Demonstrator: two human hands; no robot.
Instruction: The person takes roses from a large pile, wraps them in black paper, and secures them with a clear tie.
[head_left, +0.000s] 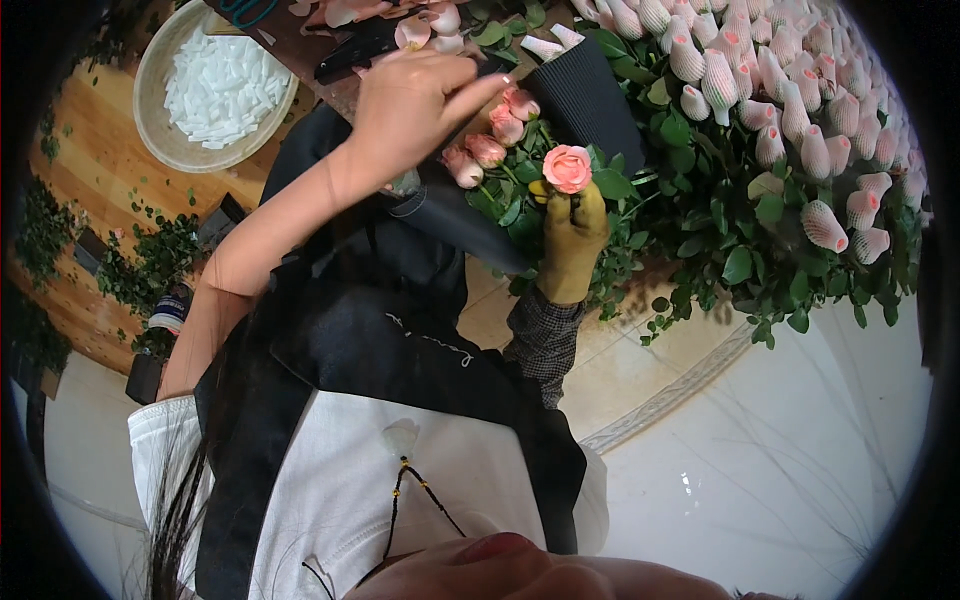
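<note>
My right hand (574, 240), in a yellow glove, is closed around the stem of an open pink rose (568, 168), just under its bloom. To its left, my bare left hand (415, 100) hovers near the dark work surface with its fingers curled and closed. Whatever lies between those fingertips, if anything, is hidden. Loose pink petals (412, 32) lie beyond the left hand. Several pink roses (486, 150) with green leaves sit between my hands. A dark ribbed sleeve or wrap (588, 105) stands beyond the right hand, with white netting pieces at its top.
Many rosebuds in white foam nets (720, 85) fill the far right above dense leaves (690, 210). A round bowl of short white tubes (222, 90) is at the far left. Leaf cuttings (150, 255) litter the wooden floor. Blue-green scissor handles (248, 12) show at the top edge.
</note>
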